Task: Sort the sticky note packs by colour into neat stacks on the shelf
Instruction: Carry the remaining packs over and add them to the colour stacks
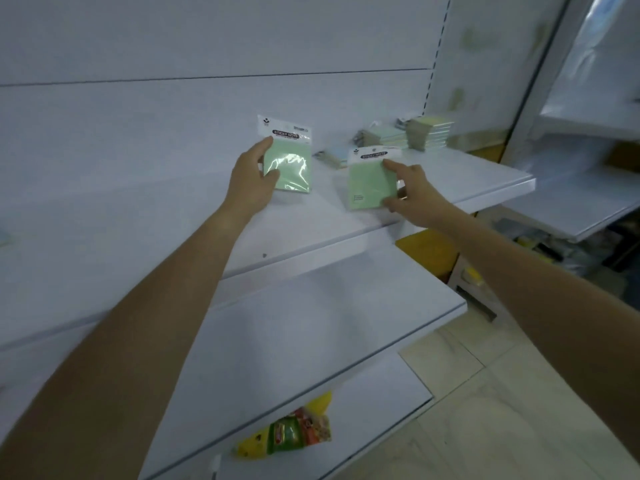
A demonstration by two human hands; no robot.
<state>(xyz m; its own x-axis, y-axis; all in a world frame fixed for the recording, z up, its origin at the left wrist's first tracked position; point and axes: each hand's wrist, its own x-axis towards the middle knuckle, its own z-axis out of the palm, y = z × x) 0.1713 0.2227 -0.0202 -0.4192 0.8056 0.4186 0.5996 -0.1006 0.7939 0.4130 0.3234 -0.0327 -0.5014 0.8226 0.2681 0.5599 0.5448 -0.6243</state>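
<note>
Head view has both our arms reaching out nearly straight to the shelf [485, 181], each hand grasping one green sticky note pack. Our left hand [254, 174] holds the first green pack [289, 168] upright, well to the left of the tall stack [429, 133], with the thumb across its lower front and the forefinger up along its left edge by the printed header. Our right hand [412, 192] pinches the second green pack [372, 183] by its right edge, closer to the tall stack and in front of it, tilted back. Whether its lower edge touches the shelf we cannot tell. We judge these packs light and fairly stiff as blocks, but the glossy wrap looks slippery and the card header would bend, so we would grip across the pad's edges, not the header. Left of the tall stack lie a lower stack [384, 136] and a blue pack [332, 159].
</note>
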